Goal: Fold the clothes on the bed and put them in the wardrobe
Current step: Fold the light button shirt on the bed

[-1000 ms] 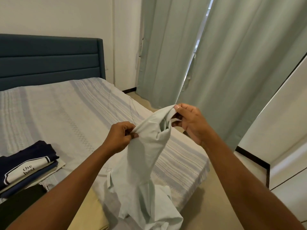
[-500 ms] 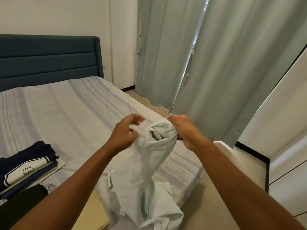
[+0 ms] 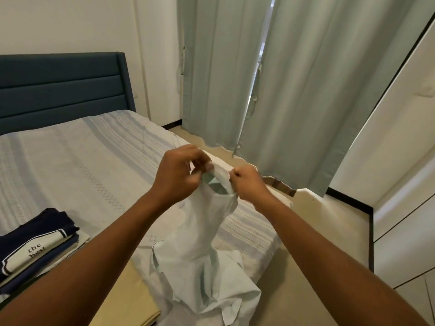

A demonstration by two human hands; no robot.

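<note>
A pale mint shirt hangs from both hands above the bed's near right corner, its lower part crumpled on the bed. My left hand pinches the top edge of the shirt with thumb and fingers. Close beside it, my right hand is closed on the same edge. A stack of folded clothes, navy on top with white lettering, lies on the bed at the left. A folded beige garment lies at the bed's near edge. White wardrobe doors stand at the right.
A dark blue headboard backs the bed at the left. Pale green curtains hang at the far side. Beige floor runs between the bed and the wardrobe. A small patterned object lies beyond my right wrist.
Both hands have come closer together and lower, gathering the shirt's top edge. The shirt hangs lower than a second ago.
</note>
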